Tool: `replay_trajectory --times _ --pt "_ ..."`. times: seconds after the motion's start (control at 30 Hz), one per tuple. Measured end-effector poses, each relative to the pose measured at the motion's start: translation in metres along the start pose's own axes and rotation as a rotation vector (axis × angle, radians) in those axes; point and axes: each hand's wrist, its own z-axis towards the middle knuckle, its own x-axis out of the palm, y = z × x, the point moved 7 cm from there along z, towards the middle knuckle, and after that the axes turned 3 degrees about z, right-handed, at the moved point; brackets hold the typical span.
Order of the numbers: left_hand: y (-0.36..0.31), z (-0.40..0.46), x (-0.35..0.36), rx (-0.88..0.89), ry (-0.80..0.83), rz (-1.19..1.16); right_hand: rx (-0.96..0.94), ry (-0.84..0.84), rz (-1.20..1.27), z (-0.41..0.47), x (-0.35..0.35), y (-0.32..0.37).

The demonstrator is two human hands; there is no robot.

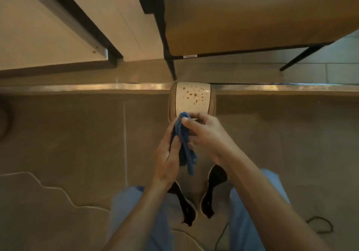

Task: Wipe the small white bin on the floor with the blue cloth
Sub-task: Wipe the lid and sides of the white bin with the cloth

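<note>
The small white bin [192, 98] stands on the floor against a metal door track, its top speckled with brown spots. A bunched blue cloth [184, 144] hangs just above its near edge. My left hand [169, 151] grips the cloth from the left with thumb and fingers. From the right, my right hand [206, 134] pinches the cloth's upper part, its fingers reaching over the bin's near rim. The bin's near side is hidden behind both hands.
A chair [252, 17] with black legs stands just behind the bin. A metal floor track [77, 87] runs left to right. My two black shoes [211, 192] are below the hands. A black cable [318, 225] lies at the lower right, a rug edge [38, 182] at the lower left.
</note>
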Motion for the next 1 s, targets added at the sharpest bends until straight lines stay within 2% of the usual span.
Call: replay_trajectory --times 0.13,0.3,0.4,0.5,0.63,0.8,1.0 --pt "0.056 0.048 -0.008 0.031 -0.098 -0.093 -0.092 0.011 -0.135 0.059 0.011 -0.025" --pt "0.105 0.098 -0.018 0.146 -0.239 -0.110 -0.430 -0.019 -0.363 0.108 0.004 -0.030" --pt "0.121 0.122 -0.030 0.233 -0.342 -0.039 -0.642 -0.229 -0.473 0.134 -0.028 -0.024" --pt "0.129 0.140 -0.037 0.309 -0.404 0.024 -0.778 -0.448 -0.441 0.161 -0.072 -0.021" --pt "0.128 0.154 -0.035 0.383 -0.409 0.156 -0.915 -0.573 -0.560 0.194 -0.094 -0.025" --pt "0.129 0.168 -0.009 0.444 -0.282 0.505 -0.953 -0.583 -0.798 0.226 -0.082 -0.034" --pt "0.140 0.180 -0.007 0.466 -0.273 0.741 -0.914 -0.699 -0.797 0.242 -0.083 -0.036"
